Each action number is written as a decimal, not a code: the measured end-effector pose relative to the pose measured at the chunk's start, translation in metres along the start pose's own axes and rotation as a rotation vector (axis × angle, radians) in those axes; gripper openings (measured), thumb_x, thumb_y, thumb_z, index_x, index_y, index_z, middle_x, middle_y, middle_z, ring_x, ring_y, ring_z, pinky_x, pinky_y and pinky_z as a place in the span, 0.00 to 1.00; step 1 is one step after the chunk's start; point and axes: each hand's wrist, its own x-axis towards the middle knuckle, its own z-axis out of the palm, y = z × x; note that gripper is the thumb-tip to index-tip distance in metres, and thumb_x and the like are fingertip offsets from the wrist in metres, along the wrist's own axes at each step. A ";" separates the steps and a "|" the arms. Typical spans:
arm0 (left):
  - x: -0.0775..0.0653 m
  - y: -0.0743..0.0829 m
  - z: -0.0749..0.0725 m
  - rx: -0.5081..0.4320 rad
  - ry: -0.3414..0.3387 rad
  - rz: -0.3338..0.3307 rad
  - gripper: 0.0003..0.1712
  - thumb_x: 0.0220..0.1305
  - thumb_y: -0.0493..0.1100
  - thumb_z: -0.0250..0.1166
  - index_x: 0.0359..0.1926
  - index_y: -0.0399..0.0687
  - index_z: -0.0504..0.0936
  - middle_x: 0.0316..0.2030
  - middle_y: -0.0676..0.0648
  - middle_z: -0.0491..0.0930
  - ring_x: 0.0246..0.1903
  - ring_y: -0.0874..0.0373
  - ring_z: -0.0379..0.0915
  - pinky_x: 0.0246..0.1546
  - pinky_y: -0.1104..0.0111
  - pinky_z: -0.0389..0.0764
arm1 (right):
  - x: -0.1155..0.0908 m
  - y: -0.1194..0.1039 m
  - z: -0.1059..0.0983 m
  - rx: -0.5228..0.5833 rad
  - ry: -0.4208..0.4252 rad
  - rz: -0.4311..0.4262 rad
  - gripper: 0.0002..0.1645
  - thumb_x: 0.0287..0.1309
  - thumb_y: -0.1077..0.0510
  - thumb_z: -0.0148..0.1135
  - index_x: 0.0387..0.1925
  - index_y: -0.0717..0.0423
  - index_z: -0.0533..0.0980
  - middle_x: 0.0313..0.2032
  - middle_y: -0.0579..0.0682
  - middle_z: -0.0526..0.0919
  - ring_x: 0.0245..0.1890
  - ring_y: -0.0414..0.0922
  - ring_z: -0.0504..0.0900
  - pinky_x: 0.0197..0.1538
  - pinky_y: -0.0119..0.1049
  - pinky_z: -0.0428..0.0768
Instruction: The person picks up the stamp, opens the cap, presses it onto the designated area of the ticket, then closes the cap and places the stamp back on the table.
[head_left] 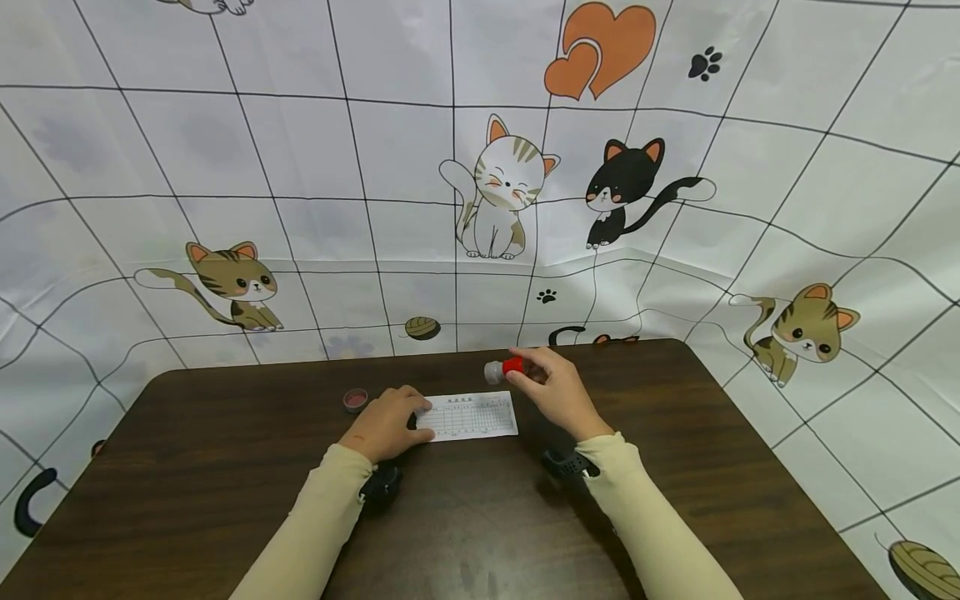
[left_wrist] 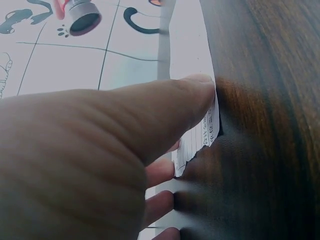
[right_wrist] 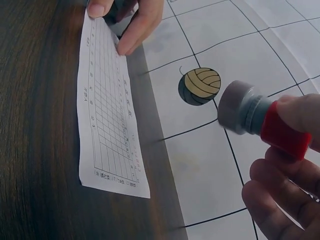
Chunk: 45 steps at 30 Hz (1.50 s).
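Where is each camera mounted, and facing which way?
Head: on the head, facing forward and down over the table toward the cat-print backdrop; left hand, right hand and sleeves show.
Left wrist: worn there, looking past the left thumb along the printed form; left fingers show.
Right wrist: worn there, looking at the red-handled stamp and the form; right fingers show, left hand beyond.
Both wrist views share the form and stamp.

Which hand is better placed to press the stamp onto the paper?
Probably the right: the right hand holds the red-handled stamp near the paper, while the left hand touches the paper's left end.
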 end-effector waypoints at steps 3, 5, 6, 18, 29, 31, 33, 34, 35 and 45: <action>-0.001 0.000 0.000 -0.002 -0.001 -0.001 0.27 0.64 0.51 0.75 0.60 0.42 0.85 0.59 0.40 0.79 0.60 0.41 0.75 0.61 0.47 0.76 | 0.000 0.000 0.002 0.018 -0.004 0.012 0.23 0.64 0.60 0.73 0.60 0.55 0.82 0.47 0.52 0.83 0.39 0.45 0.82 0.45 0.37 0.85; -0.001 -0.001 0.000 -0.003 -0.001 -0.004 0.27 0.64 0.51 0.75 0.60 0.42 0.85 0.59 0.40 0.79 0.60 0.41 0.75 0.61 0.47 0.76 | 0.000 0.000 0.004 0.041 -0.010 0.029 0.22 0.63 0.61 0.73 0.59 0.56 0.81 0.48 0.52 0.83 0.41 0.45 0.84 0.47 0.38 0.86; -0.001 -0.001 0.000 -0.003 -0.001 -0.006 0.28 0.64 0.51 0.75 0.60 0.42 0.85 0.59 0.40 0.79 0.60 0.41 0.75 0.61 0.47 0.76 | 0.000 0.000 0.004 0.053 -0.012 0.037 0.22 0.63 0.62 0.73 0.58 0.57 0.81 0.48 0.52 0.83 0.41 0.46 0.84 0.48 0.38 0.86; -0.001 -0.001 0.002 -0.004 -0.006 -0.015 0.31 0.65 0.52 0.74 0.63 0.41 0.82 0.61 0.39 0.78 0.62 0.40 0.73 0.63 0.45 0.74 | 0.000 -0.003 0.007 0.132 -0.041 0.092 0.25 0.63 0.64 0.72 0.61 0.55 0.81 0.55 0.57 0.85 0.49 0.52 0.88 0.52 0.45 0.86; 0.000 -0.001 -0.001 -0.003 0.005 -0.010 0.29 0.64 0.52 0.75 0.61 0.43 0.84 0.60 0.40 0.79 0.61 0.40 0.74 0.62 0.45 0.74 | 0.005 -0.014 0.008 0.096 0.000 0.066 0.23 0.60 0.59 0.76 0.56 0.53 0.84 0.46 0.52 0.87 0.40 0.45 0.86 0.45 0.37 0.86; 0.001 -0.001 -0.001 -0.004 0.005 -0.013 0.29 0.64 0.52 0.75 0.61 0.43 0.84 0.60 0.40 0.79 0.61 0.41 0.74 0.62 0.45 0.74 | 0.006 -0.016 0.009 0.106 -0.001 0.072 0.23 0.60 0.59 0.75 0.57 0.55 0.83 0.47 0.53 0.87 0.41 0.46 0.86 0.46 0.39 0.86; 0.001 -0.001 -0.001 -0.006 0.003 -0.014 0.29 0.64 0.52 0.75 0.61 0.43 0.84 0.60 0.40 0.79 0.61 0.41 0.74 0.62 0.45 0.75 | 0.007 -0.017 0.008 0.109 0.001 0.079 0.23 0.60 0.60 0.76 0.57 0.56 0.83 0.46 0.53 0.87 0.41 0.47 0.86 0.46 0.40 0.86; 0.001 0.000 -0.001 -0.006 0.004 -0.015 0.29 0.63 0.52 0.75 0.61 0.43 0.84 0.60 0.40 0.79 0.61 0.41 0.74 0.62 0.45 0.75 | 0.007 -0.017 0.008 0.110 0.001 0.085 0.22 0.60 0.59 0.76 0.56 0.56 0.83 0.47 0.53 0.87 0.42 0.47 0.86 0.46 0.39 0.86; 0.001 0.000 -0.001 -0.007 0.004 -0.016 0.29 0.63 0.52 0.75 0.61 0.43 0.84 0.60 0.40 0.79 0.61 0.41 0.74 0.62 0.45 0.75 | 0.006 -0.017 0.008 0.107 0.002 0.089 0.22 0.59 0.59 0.76 0.55 0.56 0.83 0.46 0.53 0.87 0.41 0.46 0.85 0.46 0.37 0.85; 0.000 0.001 0.001 -0.002 -0.008 -0.055 0.33 0.63 0.53 0.76 0.63 0.41 0.82 0.63 0.39 0.77 0.63 0.40 0.72 0.64 0.45 0.74 | 0.004 -0.017 0.002 0.070 0.013 0.081 0.19 0.60 0.60 0.76 0.53 0.55 0.84 0.42 0.51 0.86 0.36 0.44 0.81 0.36 0.32 0.80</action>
